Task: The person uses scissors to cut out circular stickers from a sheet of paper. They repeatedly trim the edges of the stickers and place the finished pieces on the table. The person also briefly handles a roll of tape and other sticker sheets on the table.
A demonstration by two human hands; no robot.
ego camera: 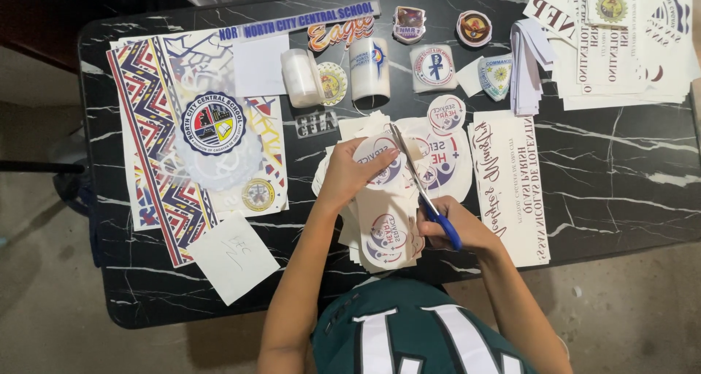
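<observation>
My left hand (350, 175) grips a white sheet printed with round emblems (383, 199) and holds it up over the black marble-patterned table (621, 177). My right hand (449, 224) is closed on blue-handled scissors (420, 180); the blades point away from me and run along the sheet's right side, next to a round emblem. Under the sheet lies a loose stack of similar printed sheets (445, 159).
A large sheet with a zigzag border and a round crest (197, 133) covers the table's left. A blank paper note (234, 256) lies near the front edge. Cut-out badges, two plastic rolls (301, 77) and paper stacks (613, 38) fill the far side.
</observation>
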